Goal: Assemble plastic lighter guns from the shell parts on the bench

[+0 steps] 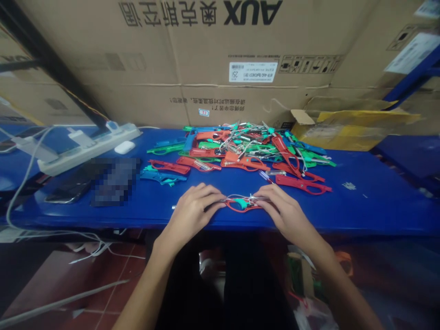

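Note:
At the table's front edge, both hands hold one red plastic casing (242,210) with an oval loop; a green piece (241,202) and thin pale wires sit on it. My left hand (195,208) pinches the left end between thumb and fingers, around what looks like a thin rod. My right hand (283,208) pinches the other end the same way. The fingertips hide both ends. Just beyond the hands lies a heap of red, green and blue plastic casings (245,161), with wires and small clear tubes among them.
A white power strip (91,149) with plugs and cables stands at the left, beside a dark phone (74,185) and a white earphone case (124,147). Large cardboard boxes (192,64) wall off the back. An open yellow-taped carton (343,130) sits at the back right of the blue table (388,197).

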Action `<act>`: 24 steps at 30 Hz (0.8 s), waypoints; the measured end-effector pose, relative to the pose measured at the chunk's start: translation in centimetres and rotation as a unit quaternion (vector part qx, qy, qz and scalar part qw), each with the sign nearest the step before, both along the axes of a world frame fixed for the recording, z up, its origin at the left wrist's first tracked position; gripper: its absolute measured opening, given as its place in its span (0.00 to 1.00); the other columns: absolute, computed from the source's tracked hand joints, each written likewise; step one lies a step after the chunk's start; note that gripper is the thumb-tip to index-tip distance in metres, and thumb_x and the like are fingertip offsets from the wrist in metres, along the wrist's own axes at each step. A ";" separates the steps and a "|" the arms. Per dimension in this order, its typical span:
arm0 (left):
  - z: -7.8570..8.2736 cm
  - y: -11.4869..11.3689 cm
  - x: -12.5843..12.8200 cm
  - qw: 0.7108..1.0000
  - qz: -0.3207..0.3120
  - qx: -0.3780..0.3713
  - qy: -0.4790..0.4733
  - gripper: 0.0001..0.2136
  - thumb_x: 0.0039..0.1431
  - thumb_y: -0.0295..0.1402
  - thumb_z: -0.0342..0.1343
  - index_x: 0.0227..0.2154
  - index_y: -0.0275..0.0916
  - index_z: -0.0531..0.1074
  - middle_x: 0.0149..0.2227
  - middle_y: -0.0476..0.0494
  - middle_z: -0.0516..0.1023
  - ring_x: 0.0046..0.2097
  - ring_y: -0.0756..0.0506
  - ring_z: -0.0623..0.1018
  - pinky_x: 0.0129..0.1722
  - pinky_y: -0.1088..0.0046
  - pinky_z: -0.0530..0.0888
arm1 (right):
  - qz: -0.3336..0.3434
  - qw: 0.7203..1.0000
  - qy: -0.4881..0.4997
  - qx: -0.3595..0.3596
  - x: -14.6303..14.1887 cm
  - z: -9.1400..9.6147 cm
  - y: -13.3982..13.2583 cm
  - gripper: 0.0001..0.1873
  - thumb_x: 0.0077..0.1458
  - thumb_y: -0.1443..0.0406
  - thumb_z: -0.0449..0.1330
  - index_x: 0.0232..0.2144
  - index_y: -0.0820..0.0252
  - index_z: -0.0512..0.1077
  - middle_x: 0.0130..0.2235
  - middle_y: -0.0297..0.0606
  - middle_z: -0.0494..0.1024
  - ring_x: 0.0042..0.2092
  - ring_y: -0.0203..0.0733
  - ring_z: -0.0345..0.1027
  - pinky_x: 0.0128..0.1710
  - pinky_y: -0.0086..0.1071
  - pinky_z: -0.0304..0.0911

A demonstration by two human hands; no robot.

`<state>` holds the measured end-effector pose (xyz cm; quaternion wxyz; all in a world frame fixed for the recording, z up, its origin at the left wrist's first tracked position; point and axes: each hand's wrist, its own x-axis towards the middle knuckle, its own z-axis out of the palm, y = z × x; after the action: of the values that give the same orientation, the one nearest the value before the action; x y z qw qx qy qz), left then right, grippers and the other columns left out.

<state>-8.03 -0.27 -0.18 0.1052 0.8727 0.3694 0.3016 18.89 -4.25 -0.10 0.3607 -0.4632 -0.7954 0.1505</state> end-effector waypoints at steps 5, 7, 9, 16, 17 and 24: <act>0.2 0.2 -0.2 0.999 -0.037 -0.023 -0.004 0.09 0.70 0.38 0.57 0.45 0.44 0.81 0.44 0.45 0.82 0.43 0.45 0.77 0.44 0.65 0.70 | -0.007 1.000 0.004 0.002 -0.3 -0.3 0.0 0.09 0.71 0.68 0.52 0.46 0.56 0.71 0.47 0.42 0.74 0.49 0.43 0.72 0.53 0.37 0.69; 0.2 0.2 -0.2 0.999 -0.041 -0.029 -0.007 0.09 0.70 0.38 0.56 0.44 0.45 0.81 0.44 0.46 0.82 0.43 0.46 0.76 0.44 0.65 0.70 | 0.000 1.000 0.004 0.007 -0.4 -0.3 0.1 0.08 0.71 0.69 0.52 0.46 0.56 0.70 0.46 0.42 0.74 0.49 0.42 0.72 0.53 0.37 0.68; 0.2 0.0 0.0 1.000 -0.026 -0.014 -0.004 0.09 0.70 0.38 0.56 0.43 0.45 0.81 0.43 0.47 0.82 0.41 0.46 0.75 0.43 0.66 0.69 | 0.004 1.000 0.007 0.012 -0.4 -0.4 0.1 0.07 0.71 0.69 0.52 0.45 0.56 0.70 0.46 0.41 0.73 0.49 0.42 0.71 0.52 0.36 0.68; 0.3 -1.2 0.5 0.999 0.017 0.036 0.016 0.06 0.70 0.34 0.58 0.42 0.43 0.80 0.42 0.48 0.81 0.43 0.46 0.73 0.42 0.65 0.65 | -0.018 0.999 0.027 -0.010 -0.5 -0.2 -0.1 0.07 0.71 0.69 0.52 0.46 0.55 0.70 0.46 0.40 0.73 0.49 0.41 0.71 0.54 0.35 0.66; 0.4 -1.3 0.4 0.999 0.006 0.033 0.015 0.06 0.70 0.33 0.58 0.43 0.43 0.80 0.42 0.48 0.81 0.43 0.46 0.73 0.43 0.65 0.65 | -0.018 0.999 0.028 -0.012 -0.5 -0.3 -0.1 0.07 0.71 0.68 0.53 0.46 0.55 0.69 0.46 0.39 0.73 0.49 0.41 0.71 0.54 0.35 0.66; 0.2 -1.5 0.2 0.999 0.001 0.041 0.017 0.06 0.70 0.32 0.58 0.43 0.43 0.79 0.41 0.48 0.79 0.42 0.46 0.72 0.42 0.66 0.65 | -0.011 0.999 0.016 -0.027 -0.2 -0.6 -0.2 0.07 0.71 0.67 0.52 0.46 0.55 0.70 0.48 0.40 0.74 0.51 0.41 0.71 0.54 0.36 0.66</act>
<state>-7.79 -1.74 0.07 0.0630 0.8809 0.3592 0.3017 18.64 -4.40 -0.73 0.3627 -0.4786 -0.7801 0.1757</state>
